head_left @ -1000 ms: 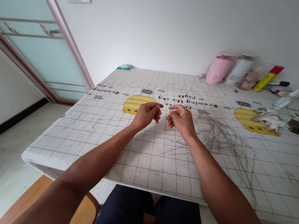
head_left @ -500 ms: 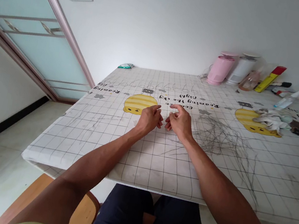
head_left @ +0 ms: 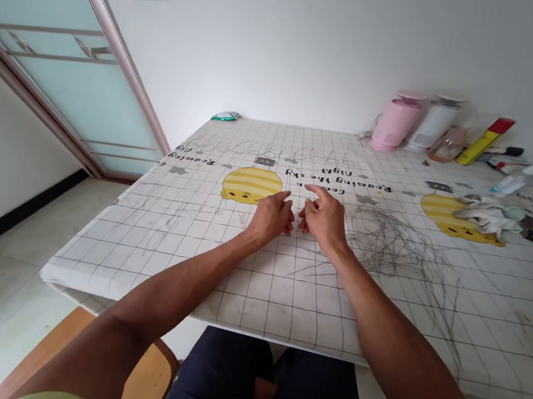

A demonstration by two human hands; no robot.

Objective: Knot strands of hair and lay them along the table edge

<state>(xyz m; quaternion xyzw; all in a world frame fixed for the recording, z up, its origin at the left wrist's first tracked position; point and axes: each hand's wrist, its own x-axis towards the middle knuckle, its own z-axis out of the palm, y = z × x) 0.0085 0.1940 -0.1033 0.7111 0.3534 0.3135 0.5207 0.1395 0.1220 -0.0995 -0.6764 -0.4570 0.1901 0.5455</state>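
My left hand [head_left: 271, 217] is over the checked tablecloth [head_left: 232, 288] near the front middle of the table, fingers curled and pressed together. Just right of it, a small gap away, my right hand [head_left: 325, 219] has its fingers bent in, with the index finger reaching forward. Anything between the fingertips is too thin or hidden to make out. A loose tangle of thin grey wires [head_left: 386, 242] lies right beside my right hand. Behind both hands, a row of thin looped wires [head_left: 314, 156] lies across the cloth. A few faint strands [head_left: 156, 222] lie to the left.
Along the wall at back right stand a pink cylinder device [head_left: 396, 122], a white one [head_left: 433, 125], a bottle [head_left: 448, 144] and a yellow-red box [head_left: 485, 141]. Crumpled cloth [head_left: 489, 216] and a clear spray bottle [head_left: 517, 180] are at right. A green packet [head_left: 225, 115] lies back left.
My left hand has shifted slightly right, closer to my right hand. My right hand has moved only a little to the right. The wires look unmoved.
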